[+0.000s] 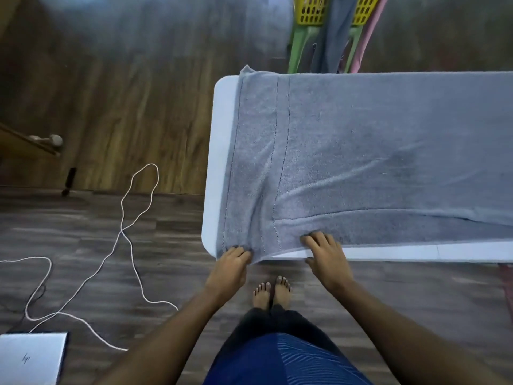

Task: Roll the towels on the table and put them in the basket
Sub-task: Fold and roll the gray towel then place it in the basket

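A large grey towel (361,151) lies spread flat over the white table (219,151), running off the right side of the view. My left hand (233,263) pinches the towel's near left corner at the table's front edge. My right hand (326,251) rests on the towel's near hem a little to the right, fingers spread on top and thumb under the edge. A yellow basket (311,9) sits on a green chair beyond the table, with another grey towel (331,37) and a pink cloth (366,37) hanging over it.
A white cable (130,218) loops over the wooden floor to the left. A closed silver laptop (30,359) lies at the bottom left. My bare feet (272,293) stand close to the table's front edge. A wooden door with a handle (52,140) stands at far left.
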